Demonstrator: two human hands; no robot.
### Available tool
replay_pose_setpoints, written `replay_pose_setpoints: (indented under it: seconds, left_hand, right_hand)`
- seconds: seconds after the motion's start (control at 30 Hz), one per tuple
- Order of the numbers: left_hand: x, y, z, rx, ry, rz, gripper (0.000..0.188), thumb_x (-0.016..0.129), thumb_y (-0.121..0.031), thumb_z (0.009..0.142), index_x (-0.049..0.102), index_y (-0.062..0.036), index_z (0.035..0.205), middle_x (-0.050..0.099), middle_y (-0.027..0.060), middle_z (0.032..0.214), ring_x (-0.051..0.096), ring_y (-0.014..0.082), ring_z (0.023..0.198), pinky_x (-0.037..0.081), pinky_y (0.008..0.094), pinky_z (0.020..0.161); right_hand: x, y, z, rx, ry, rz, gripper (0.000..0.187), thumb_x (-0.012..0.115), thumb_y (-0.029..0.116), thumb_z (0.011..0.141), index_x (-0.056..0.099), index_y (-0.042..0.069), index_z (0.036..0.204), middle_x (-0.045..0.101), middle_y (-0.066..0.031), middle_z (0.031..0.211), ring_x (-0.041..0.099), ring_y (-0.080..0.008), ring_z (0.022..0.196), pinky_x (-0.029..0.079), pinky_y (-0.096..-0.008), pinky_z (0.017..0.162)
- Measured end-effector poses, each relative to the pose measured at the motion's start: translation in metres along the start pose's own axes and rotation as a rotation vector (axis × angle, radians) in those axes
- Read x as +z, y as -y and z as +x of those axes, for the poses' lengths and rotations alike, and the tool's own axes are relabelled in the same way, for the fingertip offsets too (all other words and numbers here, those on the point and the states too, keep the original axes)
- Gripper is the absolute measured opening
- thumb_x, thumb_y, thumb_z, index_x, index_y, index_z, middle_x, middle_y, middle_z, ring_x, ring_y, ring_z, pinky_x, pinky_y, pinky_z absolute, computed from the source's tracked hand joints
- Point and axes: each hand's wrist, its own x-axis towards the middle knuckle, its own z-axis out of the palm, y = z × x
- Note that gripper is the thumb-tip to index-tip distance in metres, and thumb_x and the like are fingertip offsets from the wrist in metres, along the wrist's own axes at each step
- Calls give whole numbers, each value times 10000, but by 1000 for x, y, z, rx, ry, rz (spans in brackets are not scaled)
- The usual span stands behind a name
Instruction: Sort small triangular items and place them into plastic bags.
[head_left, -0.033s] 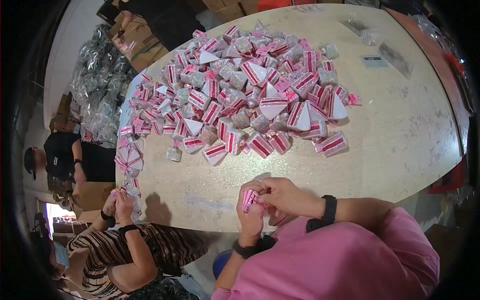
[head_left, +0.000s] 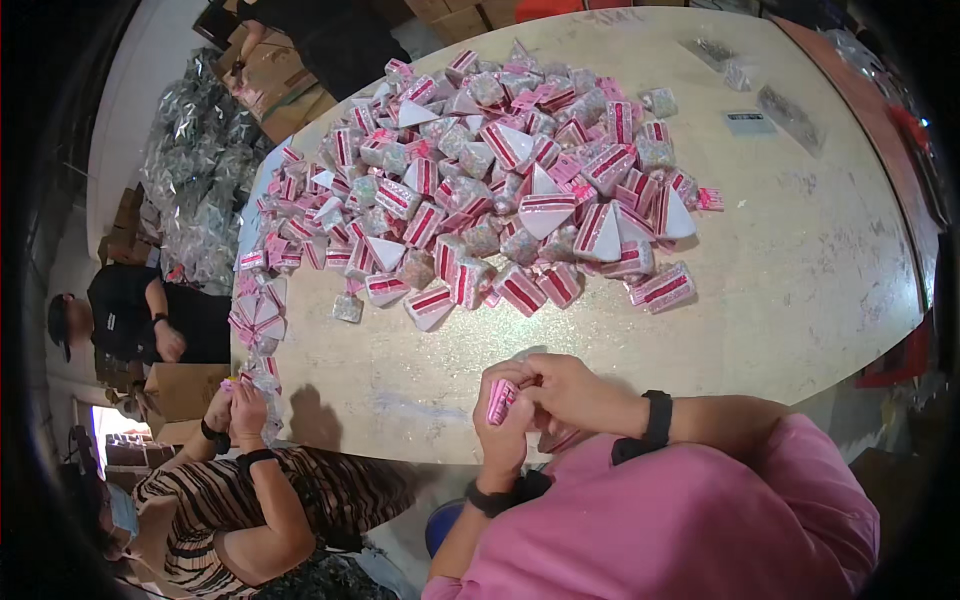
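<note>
While cake-slice shapes (head_left: 548,204) lie heaped toward the far side of the desk (head_left: 790,280), the left hand (head_left: 500,436) grasps a small pink piece (head_left: 501,402) over the desk's near edge — the right hand (head_left: 565,388) grips it too.

Between the person's fingers (head_left: 546,367), a small rounded pink piece (head_left: 502,402) bears white and deeper pink markings, and nearer the body a short-sleeved shirt (head_left: 690,520) is plain pink. Beyond the fingers, wedge-shaped cake-slice pieces (head_left: 598,233) show white faces and red-and-pink stripes on a pale cream tabletop (head_left: 800,270). Left of the fingers, a co-worker's dress (head_left: 325,490) has wavy black-and-tan stripes.
</note>
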Motion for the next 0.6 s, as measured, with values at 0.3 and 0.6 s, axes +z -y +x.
replay_pose_setpoints:
  seconds: [0.3,0.6]
  left_hand:
    - [6,-10,3,-172,-154,-221,198,522,-147,928,532,18,1037,570,79,983,557,150,887,458,277,798]
    - [11,-13,6,-216,-136,179,178,489,-85,905,563,7,1038,586,33,877,543,103,796,440,245,689]
  right_hand:
    - [-13,14,-3,-641,-288,-735,276,564,84,814,551,29,1084,519,-151,1121,523,-302,1014,458,-364,844]
    - [-12,5,1,-769,-59,-771,371,573,36,738,544,-5,1105,524,-129,1167,477,-294,1120,431,-357,926]
